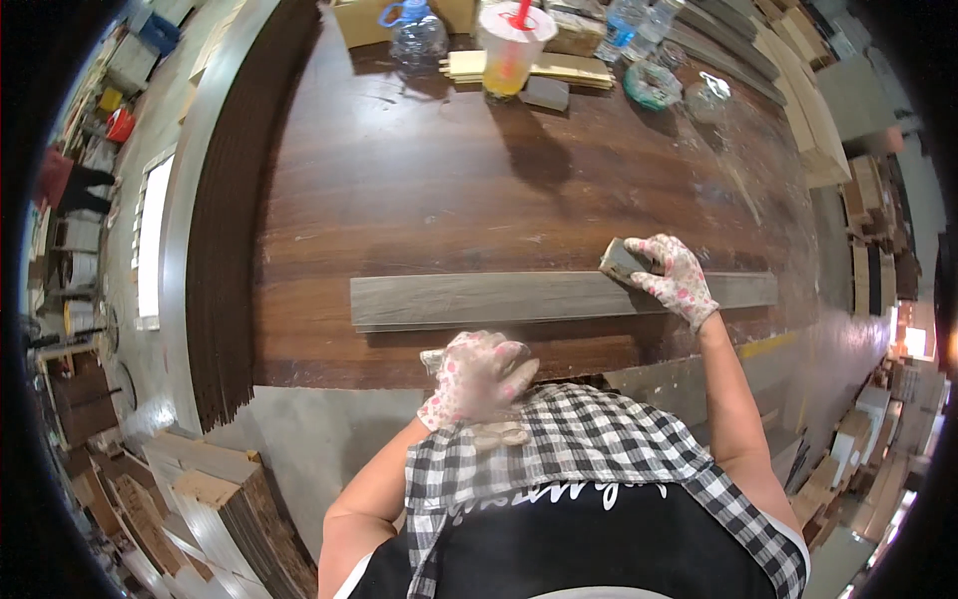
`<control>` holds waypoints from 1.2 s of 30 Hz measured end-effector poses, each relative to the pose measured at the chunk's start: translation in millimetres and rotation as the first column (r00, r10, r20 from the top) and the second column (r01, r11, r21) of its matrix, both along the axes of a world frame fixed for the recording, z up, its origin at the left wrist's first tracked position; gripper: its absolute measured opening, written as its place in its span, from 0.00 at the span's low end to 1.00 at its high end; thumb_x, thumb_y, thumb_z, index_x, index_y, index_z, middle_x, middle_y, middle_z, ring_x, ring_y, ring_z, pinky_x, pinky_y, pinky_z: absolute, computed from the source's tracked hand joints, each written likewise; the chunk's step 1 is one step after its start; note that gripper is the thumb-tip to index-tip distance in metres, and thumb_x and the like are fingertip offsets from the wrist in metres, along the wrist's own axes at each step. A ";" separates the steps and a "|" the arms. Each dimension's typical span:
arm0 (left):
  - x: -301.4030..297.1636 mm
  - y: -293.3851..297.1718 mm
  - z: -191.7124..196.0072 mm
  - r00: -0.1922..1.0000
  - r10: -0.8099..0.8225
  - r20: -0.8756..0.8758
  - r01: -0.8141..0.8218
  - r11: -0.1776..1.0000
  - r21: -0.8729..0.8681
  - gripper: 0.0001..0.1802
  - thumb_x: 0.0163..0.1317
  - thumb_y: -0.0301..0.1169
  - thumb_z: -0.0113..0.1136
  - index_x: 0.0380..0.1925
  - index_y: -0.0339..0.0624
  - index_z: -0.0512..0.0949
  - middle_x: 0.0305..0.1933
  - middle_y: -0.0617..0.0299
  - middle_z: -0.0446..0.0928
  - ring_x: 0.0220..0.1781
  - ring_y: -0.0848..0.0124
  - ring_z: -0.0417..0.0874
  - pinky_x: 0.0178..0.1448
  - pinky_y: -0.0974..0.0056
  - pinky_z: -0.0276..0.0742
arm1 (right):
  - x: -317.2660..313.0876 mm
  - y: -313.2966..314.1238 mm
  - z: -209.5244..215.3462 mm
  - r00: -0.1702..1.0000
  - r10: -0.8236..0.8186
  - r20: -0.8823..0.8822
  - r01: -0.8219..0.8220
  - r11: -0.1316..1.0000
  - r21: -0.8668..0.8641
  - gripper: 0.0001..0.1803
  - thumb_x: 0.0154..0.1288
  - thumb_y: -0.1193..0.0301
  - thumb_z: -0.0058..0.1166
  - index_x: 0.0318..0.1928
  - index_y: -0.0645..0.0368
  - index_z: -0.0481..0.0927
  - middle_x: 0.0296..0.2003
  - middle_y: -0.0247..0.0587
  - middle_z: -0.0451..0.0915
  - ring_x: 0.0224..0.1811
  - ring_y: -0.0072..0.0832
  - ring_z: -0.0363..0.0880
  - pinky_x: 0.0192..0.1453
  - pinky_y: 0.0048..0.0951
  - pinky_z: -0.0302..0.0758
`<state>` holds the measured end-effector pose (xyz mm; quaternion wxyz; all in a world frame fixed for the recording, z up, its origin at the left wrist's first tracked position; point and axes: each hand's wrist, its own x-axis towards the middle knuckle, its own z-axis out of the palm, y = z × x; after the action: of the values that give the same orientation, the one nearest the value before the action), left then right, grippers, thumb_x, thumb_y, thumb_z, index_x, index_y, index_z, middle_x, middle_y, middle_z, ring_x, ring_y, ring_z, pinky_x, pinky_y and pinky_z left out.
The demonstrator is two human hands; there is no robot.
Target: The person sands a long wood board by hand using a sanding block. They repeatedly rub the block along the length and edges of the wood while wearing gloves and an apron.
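A long grey wood-grain plank lies crosswise on the dark brown table near its front edge. My right hand, in a white glove with pink dots, grips a small grey block with a pale side, between thumb and fingers. The block is over the plank's far edge, right of the middle; whether it touches is unclear. My left hand, gloved alike, is near the table's front edge, in front of the checked apron. Its fingers are smeared by motion, and a whitish bit shows beside it. I cannot make out whether it holds anything.
A tall stack of dark boards runs along the table's left side. At the back stand a drink cup with red straw, a large bottle, another grey block, a tape roll and a clear bag. Planks line the right.
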<state>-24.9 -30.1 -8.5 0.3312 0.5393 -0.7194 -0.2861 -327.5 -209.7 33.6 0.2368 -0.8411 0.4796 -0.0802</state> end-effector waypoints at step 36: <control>-75.6 -75.5 23.7 0.659 -0.031 0.752 -0.190 0.960 0.205 0.48 0.45 0.43 0.77 0.68 0.48 0.68 0.68 0.55 0.72 0.49 0.50 0.83 0.53 0.50 0.78 | -308.2 -53.0 8.8 0.905 -0.379 -0.194 0.345 0.920 -0.186 0.31 0.61 0.36 0.56 0.45 0.50 0.87 0.44 0.42 0.87 0.50 0.42 0.83 0.57 0.39 0.78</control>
<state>-100.5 -105.5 15.2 -0.0568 0.6795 -0.7219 -0.1181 -635.7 -262.7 42.4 0.0987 -0.7560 0.6441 -0.0619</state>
